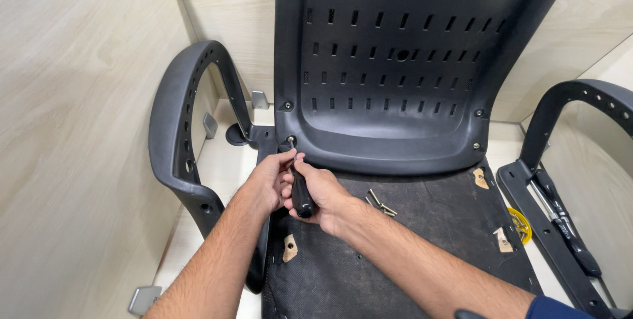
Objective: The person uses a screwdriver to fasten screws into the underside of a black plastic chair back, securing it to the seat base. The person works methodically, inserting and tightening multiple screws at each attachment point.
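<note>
Our hands are bunched together at the lower left corner of the chair backrest (395, 62). Our left hand (271, 177) has its fingertips pinched up near the tip of the screwdriver (300, 190), and our right hand (323, 194) is wrapped closed around its black handle.

Going left to right: pale wood-look wall panels, then the left armrest (175, 128), a grey loop with holes along its inner edge, sitting right beside our left wrist. A couple of small metal brackets (210, 124) are on the light floor behind it, and another one is down at the bottom left. Next, the black slotted backrest stands upright, with screws at its lower corners. Below it is the dark fabric underside of the seat (409, 227), with a few loose screws (379, 203) lying just beside our right hand. Further right there's a yellow disc (521, 223), half tucked behind the seat edge, then a black lever mechanism (560, 227) and the right armrest (580, 98).

The screwdriver's shaft is mostly hidden by our fingers, so we can't really see it meet the screw (291, 140). The top of the backrest and the right armrest are cut off.

The screwdriver runs nearly upright in view, tip up and slightly left toward that corner screw, butt end pointing back at us.
</note>
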